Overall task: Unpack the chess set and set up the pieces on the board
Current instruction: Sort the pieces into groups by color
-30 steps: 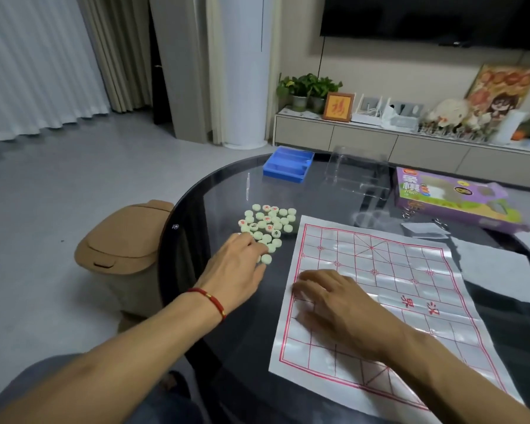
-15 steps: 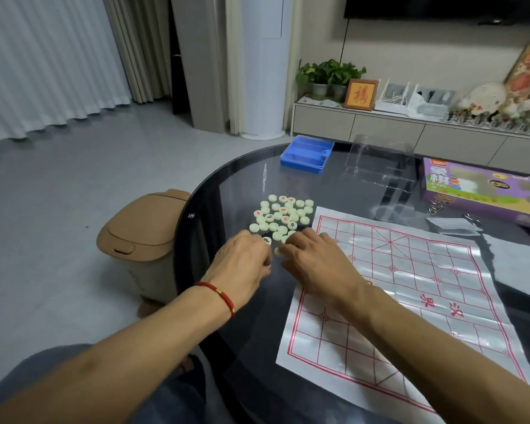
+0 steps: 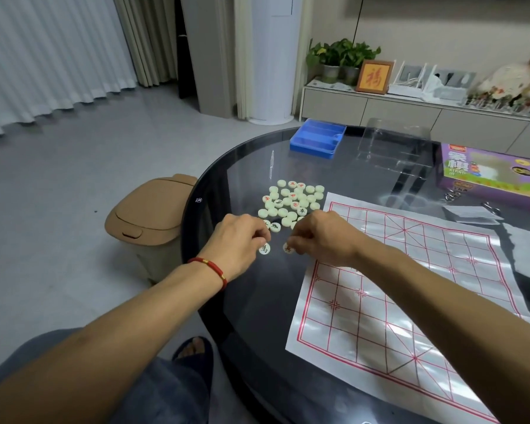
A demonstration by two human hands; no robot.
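Note:
A heap of pale green round chess pieces [image 3: 291, 201] lies on the dark glass table [image 3: 257, 301], left of the white paper board with red lines [image 3: 410, 286]. My left hand [image 3: 239, 237], with a red cord on its wrist, pinches a piece with a black character [image 3: 264, 248] at the near edge of the heap. My right hand [image 3: 322, 237] pinches a piece with a red character [image 3: 287, 248] just beside it. No pieces stand on the board.
A blue plastic tray [image 3: 318, 138], a clear lid [image 3: 392, 148] and the purple game box [image 3: 490, 175] sit at the table's far side. A folded leaflet [image 3: 468, 213] lies by the board. A tan bin [image 3: 147, 221] stands on the floor left of the table.
My right hand left the board and moved left to the heap. Both hands have each drawn one piece toward me, out of the heap. The camera view shifted left.

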